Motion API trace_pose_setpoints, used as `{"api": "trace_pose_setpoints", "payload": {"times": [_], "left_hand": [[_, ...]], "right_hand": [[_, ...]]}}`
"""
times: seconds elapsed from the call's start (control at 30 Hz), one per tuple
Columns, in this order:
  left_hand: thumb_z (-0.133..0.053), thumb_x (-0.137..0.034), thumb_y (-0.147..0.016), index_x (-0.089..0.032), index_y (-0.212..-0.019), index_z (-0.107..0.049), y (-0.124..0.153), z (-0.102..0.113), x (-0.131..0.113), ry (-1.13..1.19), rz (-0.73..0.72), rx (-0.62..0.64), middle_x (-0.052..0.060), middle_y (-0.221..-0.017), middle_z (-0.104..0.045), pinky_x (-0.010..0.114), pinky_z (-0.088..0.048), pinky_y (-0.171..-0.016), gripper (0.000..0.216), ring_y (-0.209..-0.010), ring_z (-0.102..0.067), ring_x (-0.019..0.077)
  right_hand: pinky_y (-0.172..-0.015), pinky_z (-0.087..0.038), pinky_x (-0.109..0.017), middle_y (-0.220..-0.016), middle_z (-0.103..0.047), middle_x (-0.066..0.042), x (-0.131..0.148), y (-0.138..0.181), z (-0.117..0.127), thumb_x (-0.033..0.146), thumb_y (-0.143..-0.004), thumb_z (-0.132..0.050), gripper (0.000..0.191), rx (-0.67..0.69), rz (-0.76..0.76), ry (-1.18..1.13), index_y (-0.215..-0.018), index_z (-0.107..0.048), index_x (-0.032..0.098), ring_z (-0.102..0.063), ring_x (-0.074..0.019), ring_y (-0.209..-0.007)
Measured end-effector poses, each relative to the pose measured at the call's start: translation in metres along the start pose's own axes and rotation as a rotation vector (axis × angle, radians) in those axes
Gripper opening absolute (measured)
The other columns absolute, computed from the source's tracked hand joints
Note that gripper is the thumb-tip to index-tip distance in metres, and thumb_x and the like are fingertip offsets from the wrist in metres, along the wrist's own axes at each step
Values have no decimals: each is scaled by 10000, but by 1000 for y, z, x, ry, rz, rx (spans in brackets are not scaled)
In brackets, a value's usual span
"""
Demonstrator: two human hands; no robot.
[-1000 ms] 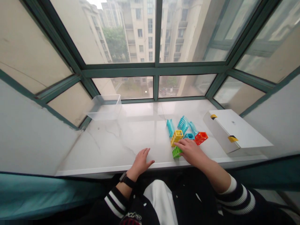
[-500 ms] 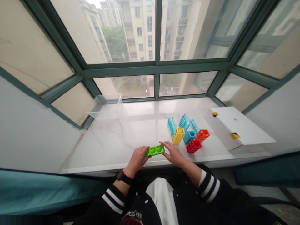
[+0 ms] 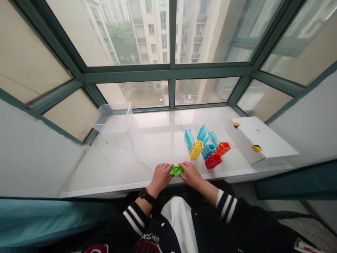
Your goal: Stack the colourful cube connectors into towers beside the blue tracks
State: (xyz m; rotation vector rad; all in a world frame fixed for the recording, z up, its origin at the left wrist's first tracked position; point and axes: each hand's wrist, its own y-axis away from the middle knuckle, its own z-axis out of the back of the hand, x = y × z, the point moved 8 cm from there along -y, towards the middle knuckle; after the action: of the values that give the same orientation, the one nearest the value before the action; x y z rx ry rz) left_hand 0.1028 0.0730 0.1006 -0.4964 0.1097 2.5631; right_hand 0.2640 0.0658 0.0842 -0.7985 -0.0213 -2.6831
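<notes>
Closer together now, left hand (image 3: 162,176) and right hand (image 3: 191,174) are clamping a green block (image 3: 177,170) at six o'clock, seemingly steadying it.

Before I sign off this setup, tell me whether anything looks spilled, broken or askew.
Nothing stands out. The left hand and right hand grip the green block; the yellow block, blue block, red block and orange block sit grouped nearby, with no spill or breakage visible.

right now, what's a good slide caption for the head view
Left hand and right hand hold an oblong green plastic block at a white marbled windowsill.
</notes>
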Motion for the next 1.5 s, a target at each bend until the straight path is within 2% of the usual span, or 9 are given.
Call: {"api": "trace_pose_setpoints", "payload": {"times": [0.17, 0.4, 0.57, 0.83, 0.97, 1.07, 1.23, 1.37, 1.5], "left_hand": [[-654, -337, -959, -264, -1443, -556, -2, -13, 5, 16, 13, -4, 99, -1383, -644, 466, -402, -1131, 500, -1285, -556, 291], [-571, -325, -1016, -228, -1435, -537, -2, -24, 20, 86, 39, -29, 95, -1411, -618, 426, -408, -1168, 431, -1309, -528, 264], [-536, -356, -1040, -246, -1419, -539, -5, -30, 28, 3, 105, 3, 90, -1374, -637, 424, -439, -1101, 395, -1245, -556, 273], [-451, -395, -1080, -263, -1492, -523, 6, 0, 98, -200, 369, -107, 126, -1391, -598, 380, -498, -938, 438, -1075, -650, 258], [-451, -444, -1080, -316, -1536, -503, 5, 12, 124, -194, 481, -84, 109, -1248, -637, 333, -506, -831, 476, -953, -689, 227], [-447, -420, -1080, -290, -1546, -492, -7, 16, 125, -163, 461, -82, 103, -1187, -705, 339, -503, -873, 486, -1016, -689, 246], [-457, -337, -1064, -278, -1556, -484, -34, 15, 118, -112, 448, -114, 106, -1238, -759, 359, -499, -924, 496, -1062, -690, 256], [-484, -332, -1051, -249, -1639, -366, -50, 8, 108, -93, 403, -93, 120, -1199, -769, 350, -500, -912, 606, -1044, -705, 259], [-525, -291, -1030, -236, -1693, -222, -46, 6, 109, -68, 362, -70, 126, -1197, -764, 353, -494, -947, 731, -1065, -704, 263]], "right_hand": [[-1096, -468, -410, -1281, -667, -124, -14, -2, -10, 171, -902, -712, 459, 37, -18, 30, -1355, -636, 185, -590, -280, -1216], [-1120, -442, -435, -1402, -628, -140, -26, -2, -23, 235, -973, -647, 491, 88, -20, 71, -1454, -560, 193, -565, -292, -1272], [-1113, -435, -449, -1390, -621, -158, -25, 0, -26, 248, -984, -627, 461, 68, -51, 127, -1436, -557, 187, -556, -317, -1256], [-1107, -425, -440, -1388, -617, -165, -26, 2, -26, 258, -994, -610, 459, 42, -85, 124, -1440, -547, 168, -549, -322, -1262], [-1101, -424, -436, -1377, -620, -162, -28, 2, -28, 258, -988, -617, 462, 25, -94, 123, -1437, -547, 174, -553, -320, -1254], [-1097, -427, -440, -1370, -621, -159, -29, 2, -30, 264, -985, -620, 467, 18, -95, 117, -1438, -544, 181, -554, -319, -1251], [-1097, -429, -438, -1372, -622, -152, -30, 2, -30, 261, -982, -619, 471, 20, -110, 106, -1443, -540, 200, -550, -317, -1263], [-1100, -428, -429, -1374, -619, -159, -29, 3, -30, 258, -978, -624, 485, 26, -107, 106, -1450, -537, 187, -549, -313, -1264], [-1092, -432, -441, -1368, -620, -158, -29, 3, -29, 266, -985, -614, 477, 21, -111, 103, -1451, -535, 200, -550, -318, -1258]]}}
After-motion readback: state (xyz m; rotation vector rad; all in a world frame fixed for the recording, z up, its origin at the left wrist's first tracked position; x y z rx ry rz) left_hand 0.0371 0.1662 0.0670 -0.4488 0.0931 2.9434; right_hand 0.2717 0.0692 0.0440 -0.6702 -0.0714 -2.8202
